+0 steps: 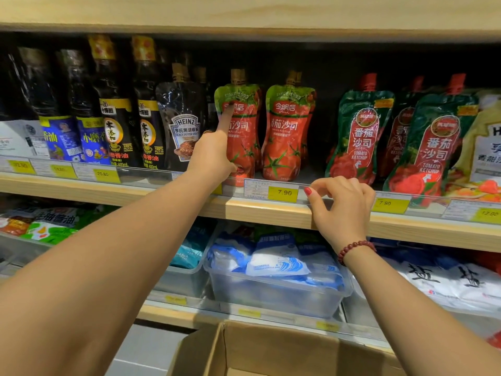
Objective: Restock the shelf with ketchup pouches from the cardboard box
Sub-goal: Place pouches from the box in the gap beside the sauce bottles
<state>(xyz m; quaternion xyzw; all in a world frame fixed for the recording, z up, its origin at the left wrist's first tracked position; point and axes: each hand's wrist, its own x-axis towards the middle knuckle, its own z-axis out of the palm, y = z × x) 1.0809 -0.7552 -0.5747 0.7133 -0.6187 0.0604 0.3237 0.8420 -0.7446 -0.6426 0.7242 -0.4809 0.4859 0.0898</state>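
A pale wooden shelf board [271, 210] is fronted by yellow price tags [283, 192]; above it another wooden board [244, 12] is seen, below it grey floor [146, 351]

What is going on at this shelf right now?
A person is stocking a shop shelf. Their left hand holds the leftmost ketchup pouch upright in its row, index finger straight up its front, next to a matching pouch. Their right hand grips the price rail along the front edge, beside the 7.90 tag. The cardboard box sits open below; its contents are out of view.
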